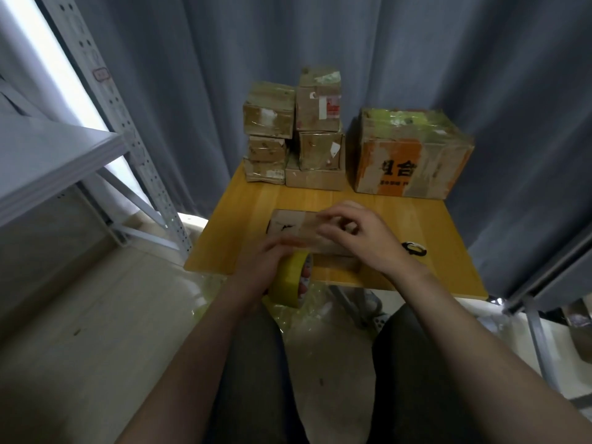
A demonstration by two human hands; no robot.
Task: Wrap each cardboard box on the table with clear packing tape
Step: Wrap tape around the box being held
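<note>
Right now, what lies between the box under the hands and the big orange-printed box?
Nothing: the head view shows only bare table between the small box and the orange-printed box.

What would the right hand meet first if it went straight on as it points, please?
Pointing leftward, the right hand would likely first meet the top of the flat brown cardboard box beneath it; depth is unclear.

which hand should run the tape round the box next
Left, probably. The left hand grips the roll at the near edge of the box, so it can likely pull tape straight over. The right hand rests on the box top, well placed to steady it.
</note>
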